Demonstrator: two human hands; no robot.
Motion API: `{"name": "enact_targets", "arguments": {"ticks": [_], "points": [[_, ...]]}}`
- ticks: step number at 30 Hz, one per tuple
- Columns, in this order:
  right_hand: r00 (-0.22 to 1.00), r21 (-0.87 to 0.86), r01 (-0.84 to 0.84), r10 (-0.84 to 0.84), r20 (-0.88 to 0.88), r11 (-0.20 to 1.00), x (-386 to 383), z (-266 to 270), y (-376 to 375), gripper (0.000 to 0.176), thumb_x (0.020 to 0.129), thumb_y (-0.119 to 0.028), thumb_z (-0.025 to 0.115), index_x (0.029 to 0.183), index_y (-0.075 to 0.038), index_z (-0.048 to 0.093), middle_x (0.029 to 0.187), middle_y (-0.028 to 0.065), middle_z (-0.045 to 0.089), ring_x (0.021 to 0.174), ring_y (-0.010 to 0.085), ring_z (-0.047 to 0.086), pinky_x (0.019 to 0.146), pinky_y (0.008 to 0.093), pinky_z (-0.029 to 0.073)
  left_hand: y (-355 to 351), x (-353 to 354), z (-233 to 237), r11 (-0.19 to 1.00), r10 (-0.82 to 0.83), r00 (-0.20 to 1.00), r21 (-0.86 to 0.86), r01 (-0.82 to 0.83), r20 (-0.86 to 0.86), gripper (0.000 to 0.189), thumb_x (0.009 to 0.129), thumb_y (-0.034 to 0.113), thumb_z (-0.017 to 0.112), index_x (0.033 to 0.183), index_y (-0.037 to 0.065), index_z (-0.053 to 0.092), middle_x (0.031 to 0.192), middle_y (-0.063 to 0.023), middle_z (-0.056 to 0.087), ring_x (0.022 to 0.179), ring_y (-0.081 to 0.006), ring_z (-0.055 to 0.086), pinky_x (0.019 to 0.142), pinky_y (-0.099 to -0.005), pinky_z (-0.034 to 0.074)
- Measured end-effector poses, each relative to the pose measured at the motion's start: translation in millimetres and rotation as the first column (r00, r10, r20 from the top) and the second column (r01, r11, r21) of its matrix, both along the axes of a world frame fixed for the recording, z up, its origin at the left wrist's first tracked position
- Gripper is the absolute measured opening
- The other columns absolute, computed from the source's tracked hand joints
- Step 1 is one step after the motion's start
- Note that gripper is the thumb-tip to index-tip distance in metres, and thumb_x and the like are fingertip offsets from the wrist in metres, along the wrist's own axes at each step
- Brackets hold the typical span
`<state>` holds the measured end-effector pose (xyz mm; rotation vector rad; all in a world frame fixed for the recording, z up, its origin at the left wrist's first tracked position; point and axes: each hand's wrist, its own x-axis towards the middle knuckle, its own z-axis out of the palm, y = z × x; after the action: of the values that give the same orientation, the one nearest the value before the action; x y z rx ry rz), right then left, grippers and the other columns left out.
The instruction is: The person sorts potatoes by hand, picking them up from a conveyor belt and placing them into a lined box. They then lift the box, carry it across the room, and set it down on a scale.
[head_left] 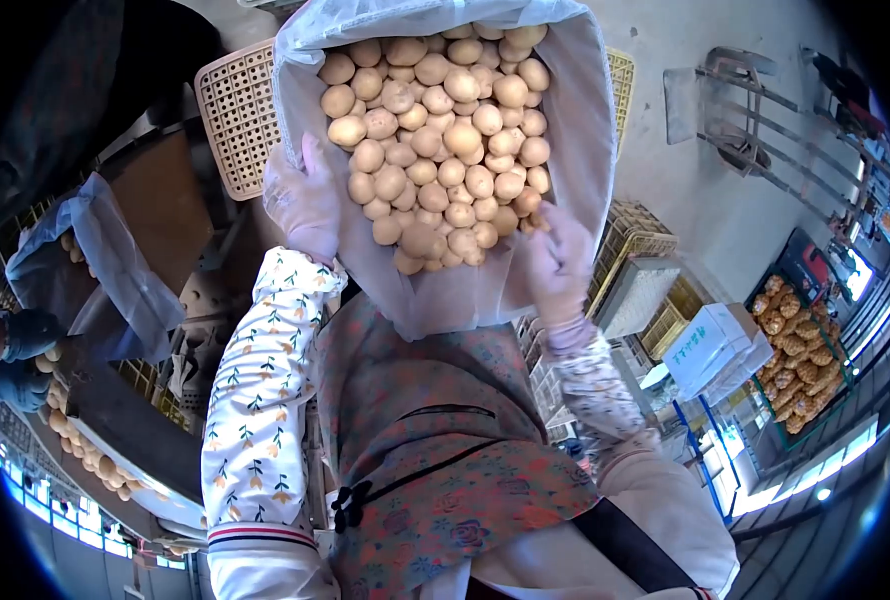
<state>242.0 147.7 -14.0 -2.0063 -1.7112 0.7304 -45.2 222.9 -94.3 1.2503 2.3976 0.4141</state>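
Many round tan potatoes (445,150) fill a box lined with a translucent plastic sheet (571,110), whose edges fold out over the rim. My left hand (305,203), in a pale glove, lies at the liner's left side with the thumb up and the fingers partly hidden. At the lower right of the potatoes is my right hand (557,262), also gloved, its fingertips closed at a small brownish potato (528,203) beside the liner. The near part of the liner hangs over the front edge, close to my apron.
Perforated crates, one beige (240,120), flank the box. At far left a co-worker's dark gloved hands (30,335) are near potatoes on a conveyor (135,425) and another liner (115,265). Right: a white carton (710,345), yellow crates (635,235), bagged potatoes (797,350), a metal frame (755,120).
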Motion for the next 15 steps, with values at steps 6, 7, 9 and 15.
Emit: {"name": "enact_targets", "arguments": {"ticks": [6,7,9,15], "points": [[0.99,-0.073,-0.138,0.139,0.012,0.988,15.3,-6.4,-26.0,0.035,0.082,-0.005,0.066,0.117,-0.001,0.063,0.117,0.0189,0.065,0.105,0.0356,0.062,0.092,0.0428,0.049,6.2,4.0,8.2,0.996,0.085,0.99,-0.021,-0.083,0.115,0.038,0.095,0.038,0.061,0.089,0.001,0.065,0.083,-0.0177,0.069,0.08,-0.0364,0.067,0.073,-0.0456,0.05],[0.993,-0.051,-0.105,0.108,0.051,0.993,17.2,-1.7,-36.7,0.046,0.081,-0.009,0.069,0.125,0.0,0.059,0.12,0.02,0.062,0.109,0.0378,0.059,0.095,0.0458,0.046,4.9,2.4,5.0,0.996,0.089,0.989,-0.014,-0.088,0.116,0.038,0.095,0.038,0.061,0.09,0.001,0.066,0.083,-0.0175,0.069,0.08,-0.0363,0.067,0.073,-0.0455,0.051],[0.971,-0.023,-0.062,0.066,0.229,0.998,36.4,6.0,-59.4,0.054,0.079,-0.012,0.071,0.129,0.002,0.055,0.121,0.0213,0.06,0.11,0.0396,0.057,0.096,0.048,0.045,0.1,-1.9,-1.2,0.998,0.056,0.994,0.016,-0.057,0.093,0.039,0.096,0.038,0.061,0.091,0.0,0.066,0.084,-0.0178,0.07,0.08,-0.0364,0.068,0.074,-0.0448,0.051],[0.935,-0.156,0.101,-0.04,0.352,0.983,121.1,-13.6,-66.2,0.062,0.077,-0.024,0.077,0.128,0.004,0.055,0.121,0.0227,0.06,0.111,0.0398,0.057,0.099,0.048,0.043,6.5,7.9,11.3,0.999,0.048,0.999,-0.007,-0.048,0.019,0.044,0.095,0.039,0.061,0.103,-0.004,0.066,0.09,-0.019,0.072,0.086,-0.0362,0.069,0.079,-0.0424,0.052]]}}
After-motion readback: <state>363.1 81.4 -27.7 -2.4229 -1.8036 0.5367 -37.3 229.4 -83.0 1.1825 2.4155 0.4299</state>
